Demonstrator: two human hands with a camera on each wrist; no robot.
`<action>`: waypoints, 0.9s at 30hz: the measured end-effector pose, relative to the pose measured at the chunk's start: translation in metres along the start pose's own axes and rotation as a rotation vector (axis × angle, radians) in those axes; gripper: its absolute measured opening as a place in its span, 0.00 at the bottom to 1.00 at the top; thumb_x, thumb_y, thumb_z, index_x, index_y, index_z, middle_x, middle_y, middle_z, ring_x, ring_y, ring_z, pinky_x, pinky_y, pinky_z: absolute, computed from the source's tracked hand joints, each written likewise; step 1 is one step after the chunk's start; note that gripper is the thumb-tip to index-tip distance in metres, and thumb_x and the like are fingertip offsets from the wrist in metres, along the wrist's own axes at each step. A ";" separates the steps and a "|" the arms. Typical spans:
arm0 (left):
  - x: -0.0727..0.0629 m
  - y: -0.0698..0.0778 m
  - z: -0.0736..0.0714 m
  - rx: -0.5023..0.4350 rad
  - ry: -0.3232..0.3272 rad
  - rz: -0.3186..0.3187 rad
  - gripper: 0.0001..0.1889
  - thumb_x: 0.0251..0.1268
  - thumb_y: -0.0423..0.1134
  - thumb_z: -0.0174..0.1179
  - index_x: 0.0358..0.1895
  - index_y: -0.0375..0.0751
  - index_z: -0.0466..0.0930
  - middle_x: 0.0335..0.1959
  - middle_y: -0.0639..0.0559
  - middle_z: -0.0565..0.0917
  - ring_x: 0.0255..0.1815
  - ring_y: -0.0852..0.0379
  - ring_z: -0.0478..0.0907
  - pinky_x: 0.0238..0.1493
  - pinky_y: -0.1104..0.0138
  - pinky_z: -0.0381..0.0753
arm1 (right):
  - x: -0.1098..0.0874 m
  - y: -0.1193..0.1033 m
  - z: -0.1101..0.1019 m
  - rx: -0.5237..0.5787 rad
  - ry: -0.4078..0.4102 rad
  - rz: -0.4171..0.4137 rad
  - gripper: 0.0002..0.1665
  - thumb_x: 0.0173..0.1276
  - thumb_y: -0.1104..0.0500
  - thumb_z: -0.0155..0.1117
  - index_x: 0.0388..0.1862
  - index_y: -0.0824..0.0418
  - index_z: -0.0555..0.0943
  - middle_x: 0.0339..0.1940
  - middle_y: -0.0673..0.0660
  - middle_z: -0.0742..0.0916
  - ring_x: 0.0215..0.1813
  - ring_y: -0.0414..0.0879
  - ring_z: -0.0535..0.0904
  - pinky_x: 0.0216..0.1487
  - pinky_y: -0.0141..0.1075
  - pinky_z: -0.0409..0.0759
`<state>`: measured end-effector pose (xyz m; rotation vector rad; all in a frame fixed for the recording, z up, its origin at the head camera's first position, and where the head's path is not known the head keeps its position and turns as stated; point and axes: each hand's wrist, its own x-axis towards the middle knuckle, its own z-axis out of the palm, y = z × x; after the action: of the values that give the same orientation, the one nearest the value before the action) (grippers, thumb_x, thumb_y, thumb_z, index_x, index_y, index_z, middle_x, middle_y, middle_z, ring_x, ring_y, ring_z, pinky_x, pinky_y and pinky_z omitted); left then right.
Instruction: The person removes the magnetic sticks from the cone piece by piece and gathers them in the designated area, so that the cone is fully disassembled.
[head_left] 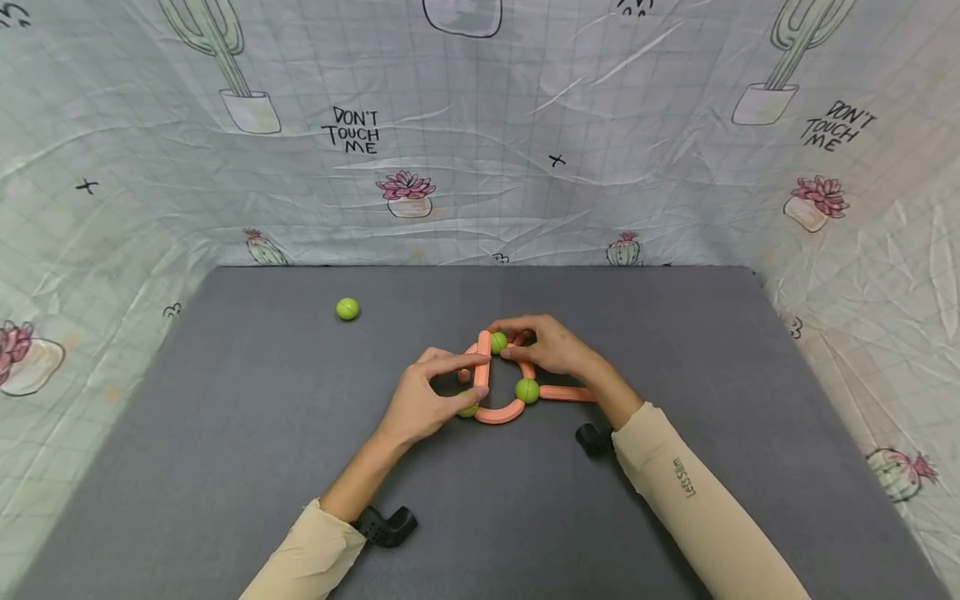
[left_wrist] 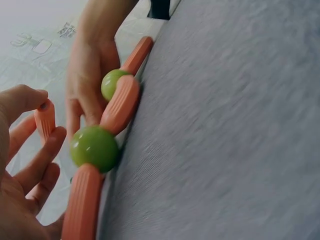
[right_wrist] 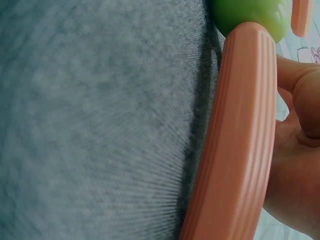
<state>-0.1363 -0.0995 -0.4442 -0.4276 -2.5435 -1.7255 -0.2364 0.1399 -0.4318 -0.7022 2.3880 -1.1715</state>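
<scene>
One sleeve (head_left: 705,508) reads "Let'sSlim"; left hand (head_left: 420,402) pinches orange stick (head_left: 482,373); right hand (head_left: 553,345), green ball (head_left: 498,342).

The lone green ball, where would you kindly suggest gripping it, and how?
Probably pinch the lone green ball around its middle, coming from above: it is round, might roll if pushed sideways, and lies apart on the table.

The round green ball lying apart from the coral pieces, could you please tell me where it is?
In the head view, the green ball lies on the grey tabletop near its back edge, left of the left hand.
</scene>
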 end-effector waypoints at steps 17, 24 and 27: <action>-0.007 -0.015 -0.015 0.045 0.081 -0.001 0.22 0.66 0.42 0.73 0.63 0.58 0.85 0.55 0.54 0.89 0.57 0.50 0.82 0.56 0.53 0.82 | 0.001 -0.002 0.000 -0.011 -0.033 -0.004 0.25 0.73 0.59 0.70 0.68 0.49 0.83 0.48 0.57 0.89 0.45 0.48 0.83 0.48 0.39 0.79; -0.005 -0.015 -0.015 0.022 0.114 0.009 0.22 0.65 0.40 0.74 0.62 0.57 0.86 0.52 0.53 0.89 0.55 0.48 0.82 0.55 0.50 0.82 | -0.001 -0.003 0.000 0.003 -0.065 -0.021 0.25 0.72 0.60 0.71 0.67 0.50 0.84 0.47 0.57 0.89 0.45 0.48 0.83 0.47 0.38 0.79; -0.003 -0.017 -0.015 0.018 0.123 0.006 0.22 0.65 0.41 0.74 0.62 0.57 0.86 0.52 0.52 0.89 0.55 0.49 0.82 0.55 0.51 0.83 | -0.001 -0.002 -0.001 0.007 -0.074 -0.036 0.25 0.72 0.61 0.71 0.67 0.50 0.84 0.47 0.57 0.89 0.44 0.48 0.83 0.47 0.39 0.79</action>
<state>-0.1389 -0.1194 -0.4545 -0.3179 -2.4680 -1.6701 -0.2351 0.1400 -0.4295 -0.7758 2.3185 -1.1467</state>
